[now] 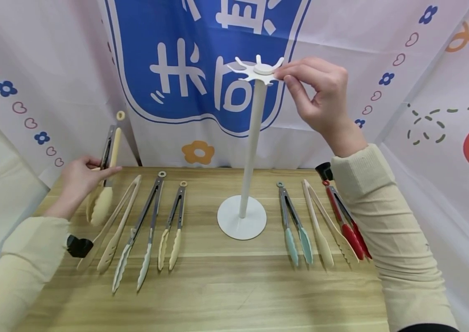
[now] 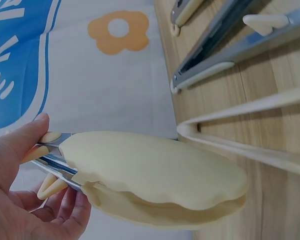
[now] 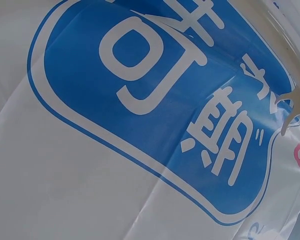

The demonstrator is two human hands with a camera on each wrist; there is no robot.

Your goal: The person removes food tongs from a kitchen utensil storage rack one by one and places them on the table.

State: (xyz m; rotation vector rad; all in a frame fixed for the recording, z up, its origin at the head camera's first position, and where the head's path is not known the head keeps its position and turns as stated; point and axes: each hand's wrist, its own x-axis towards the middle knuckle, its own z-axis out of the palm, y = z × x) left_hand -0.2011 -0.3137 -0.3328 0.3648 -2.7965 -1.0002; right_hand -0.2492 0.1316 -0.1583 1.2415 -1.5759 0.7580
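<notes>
In the head view, my left hand [image 1: 80, 179] grips a pair of metal tongs with pale yellow tips [image 1: 102, 206], held upright above the table's left side with the tips down. The left wrist view shows the thumb and fingers around the tongs' [image 2: 155, 170] handles; the scalloped tips are nearly together. My right hand [image 1: 321, 90] pinches one arm of the white hook ring [image 1: 248, 74] on top of a white stand [image 1: 252, 147]. Only part of that hook ring [image 3: 299, 106] shows at the right wrist view's edge. The stand's round base [image 1: 230, 223] rests on the table.
Left of the stand lie beige tongs [image 1: 120, 226], long white-tipped tongs [image 1: 146, 235] and small yellow-tipped tongs [image 1: 175, 244]. On its right are mint-tipped tongs [image 1: 305, 244], beige tongs [image 1: 321, 240] and red tongs [image 1: 350, 237]. A printed cloth [image 1: 234, 150] hangs behind the wooden table [image 1: 234, 286].
</notes>
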